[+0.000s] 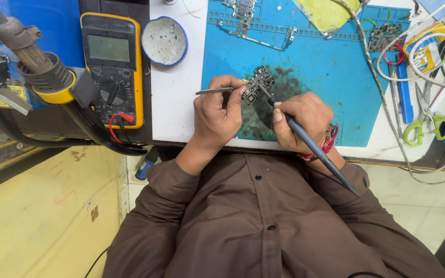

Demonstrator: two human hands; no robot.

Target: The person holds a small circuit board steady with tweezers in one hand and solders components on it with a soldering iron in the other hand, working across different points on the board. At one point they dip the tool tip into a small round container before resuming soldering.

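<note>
A small dark circuit board (258,84) lies on the blue work mat (336,87), over a dark stained patch. My left hand (217,113) grips thin metal tweezers (213,91) whose tips reach the board's left edge. My right hand (300,121) holds a slim dark soldering iron (312,146) like a pen, its tip touching the board from the lower right. Both hands rest on the mat near the table's front edge, close together.
A yellow multimeter (113,67) and a round tin (164,40) sit to the left. A hot-air gun nozzle (32,56) hangs at far left. More circuit boards (243,15) lie at the mat's back. Green-handled scissors (428,121), cables and tools crowd the right side.
</note>
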